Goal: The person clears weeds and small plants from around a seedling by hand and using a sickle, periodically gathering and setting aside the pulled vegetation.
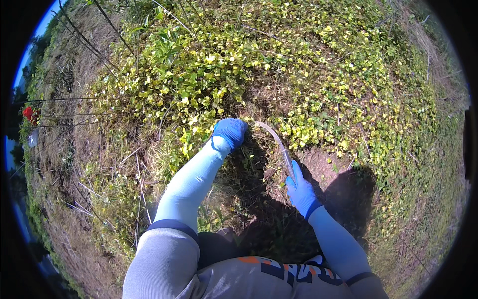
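My right hand [301,190], in a blue glove, is closed around the handle end of a sickle [278,141]. The curved blade reaches up and to the left, its tip close to my left hand. My left hand [230,131], also gloved in blue, is bent over at the edge of low leafy ground cover [201,89]. Its fingers point down and away, hidden behind the back of the hand, so whether they grip any stems cannot be seen. Cut or flattened dry stems [164,160] lie to the left of that forearm.
Bare reddish soil [323,166] shows right of the sickle, partly in my shadow [351,198]. Thin bare branches [89,45] stick up at the upper left. A red object [30,113] is at the far left, above a whitish one [33,138].
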`<state>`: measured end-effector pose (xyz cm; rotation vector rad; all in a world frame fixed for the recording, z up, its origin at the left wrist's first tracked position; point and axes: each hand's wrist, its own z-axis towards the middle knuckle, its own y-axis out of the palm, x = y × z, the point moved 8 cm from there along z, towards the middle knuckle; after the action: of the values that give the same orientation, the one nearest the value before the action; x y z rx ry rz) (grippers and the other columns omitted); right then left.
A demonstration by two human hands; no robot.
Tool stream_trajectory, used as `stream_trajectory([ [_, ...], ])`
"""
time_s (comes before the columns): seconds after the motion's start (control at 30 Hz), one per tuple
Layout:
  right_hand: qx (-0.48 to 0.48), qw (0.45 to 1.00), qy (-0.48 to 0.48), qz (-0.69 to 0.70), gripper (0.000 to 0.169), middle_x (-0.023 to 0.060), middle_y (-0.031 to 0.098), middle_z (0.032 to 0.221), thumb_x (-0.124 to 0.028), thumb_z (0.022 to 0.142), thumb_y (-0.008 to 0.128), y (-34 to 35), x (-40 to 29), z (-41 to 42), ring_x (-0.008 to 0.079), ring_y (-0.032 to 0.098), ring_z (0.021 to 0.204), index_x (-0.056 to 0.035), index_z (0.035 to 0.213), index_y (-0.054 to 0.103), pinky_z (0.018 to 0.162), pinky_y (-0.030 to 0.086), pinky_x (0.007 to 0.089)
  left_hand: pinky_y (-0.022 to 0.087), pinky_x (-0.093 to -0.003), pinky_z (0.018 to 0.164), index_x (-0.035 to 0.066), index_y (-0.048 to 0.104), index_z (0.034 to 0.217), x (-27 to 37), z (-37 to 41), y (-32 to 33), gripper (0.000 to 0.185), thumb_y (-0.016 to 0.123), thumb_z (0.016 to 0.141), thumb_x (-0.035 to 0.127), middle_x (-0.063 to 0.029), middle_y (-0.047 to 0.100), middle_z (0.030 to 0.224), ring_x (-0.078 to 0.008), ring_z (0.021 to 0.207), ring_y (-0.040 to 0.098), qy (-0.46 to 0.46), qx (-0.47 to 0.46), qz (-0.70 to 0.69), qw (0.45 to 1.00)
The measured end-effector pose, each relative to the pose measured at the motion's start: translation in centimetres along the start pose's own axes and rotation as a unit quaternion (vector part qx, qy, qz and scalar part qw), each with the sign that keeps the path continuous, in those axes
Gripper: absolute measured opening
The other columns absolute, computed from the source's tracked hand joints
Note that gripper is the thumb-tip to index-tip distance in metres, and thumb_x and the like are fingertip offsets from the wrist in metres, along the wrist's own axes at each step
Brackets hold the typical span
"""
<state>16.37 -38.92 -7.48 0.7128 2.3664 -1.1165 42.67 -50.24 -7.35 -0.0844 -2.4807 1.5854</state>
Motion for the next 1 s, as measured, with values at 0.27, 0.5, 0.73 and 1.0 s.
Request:
stream_trajectory([
  [0.27,-0.037,0.983,-0.180,-0.018,0.065,0.0058,0.059,0.091,-0.018,0.096,0.050,2.9,1.0,-11.6,0.0128,0.059,0.075,-0.0193,0.153,0.019,0.072,0.049,0.0292,0.053,-0.0444,0.064,0.014,0.064,0.103,-1.6,-15.5,5.0,0.019,0.051,0.089,0.016,-0.0140,0.062,0.093,-0.0307,0.084,0.065,-0.033,-0.071,0.051,0.996],
  [0.5,-0.030,0.948,0.076,0.307,0.069,-0.0019,0.045,0.075,-0.007,0.097,0.043,1.0,0.5,-7.9,0.0074,0.041,0.054,-0.0300,0.153,0.012,0.043,0.038,0.0232,0.049,-0.0455,0.076,0.016,0.063,0.117,-14.0,-27.4,0.9,0.045,0.070,0.079,0.038,-0.0142,0.063,0.097,-0.0327,0.090,0.061,-0.249,-0.065,0.063,0.964],
  [0.73,0.009,0.956,0.062,0.288,0.063,-0.0002,0.049,0.072,-0.011,0.098,0.045,-0.4,0.2,-6.7,0.0078,0.046,0.053,-0.0310,0.152,0.020,0.045,0.042,0.0235,0.031,-0.0527,0.104,0.008,0.047,0.134,-2.1,-24.3,-10.5,0.075,0.070,0.076,0.048,-0.0182,0.046,0.136,-0.0401,0.127,0.041,-0.067,0.219,0.076,0.971],
  [1.0,-0.065,0.928,0.096,0.353,0.057,0.0020,0.049,0.064,-0.018,0.101,0.045,2.3,-1.4,-5.5,0.0086,0.044,0.047,-0.0293,0.152,0.021,0.041,0.042,0.0258,0.027,-0.0600,0.105,0.016,0.030,0.149,5.4,-7.5,4.7,0.075,0.058,0.087,0.046,-0.0193,0.023,0.155,-0.0430,0.138,0.029,0.030,0.036,0.219,0.975],
])
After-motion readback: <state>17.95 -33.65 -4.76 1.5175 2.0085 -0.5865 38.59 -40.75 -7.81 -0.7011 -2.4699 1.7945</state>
